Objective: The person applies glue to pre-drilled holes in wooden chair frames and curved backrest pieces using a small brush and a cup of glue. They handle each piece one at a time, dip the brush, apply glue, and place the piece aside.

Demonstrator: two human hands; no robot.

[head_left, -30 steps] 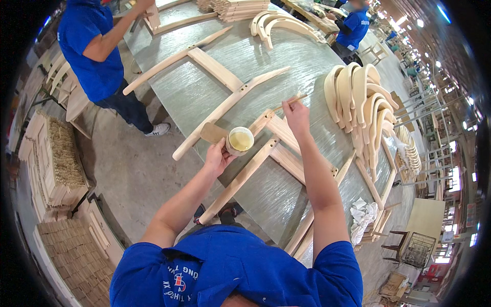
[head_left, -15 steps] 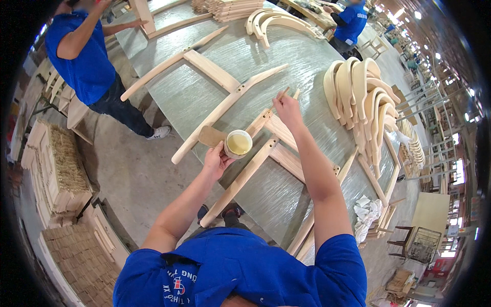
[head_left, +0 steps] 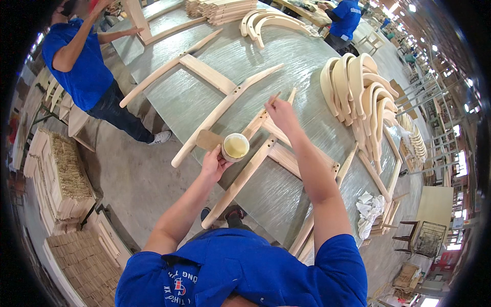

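Note:
My left hand (head_left: pixel 215 163) is closed around a small cup (head_left: pixel 236 147) of pale yellow, glue-like liquid. A flat brown paddle-like piece (head_left: pixel 209 139) sticks out beside the cup, against the same hand. In my right hand (head_left: pixel 282 115) a thin stick (head_left: pixel 276 95) is pinched; its working end is hidden. That hand is over the far leg of a pale wooden chair frame (head_left: pixel 286 134). Closer to me lies another frame, with a long leg (head_left: pixel 238 184) and dark holes at its joint. Beyond the cup rests a third, H-shaped frame (head_left: pixel 209 74).
Curved wooden parts (head_left: pixel 353 89) are piled on the table (head_left: pixel 204 107) at the right, near a white cloth (head_left: pixel 369 212). More curved pieces (head_left: pixel 276 23) and stacked slats lie at the far side. A co-worker (head_left: pixel 76 66) stands at the left, beside stacked wood (head_left: pixel 61 179).
My right hand, with the stick, has moved slightly left and nearer along the frame's leg. My left hand and the cup have shifted very little.

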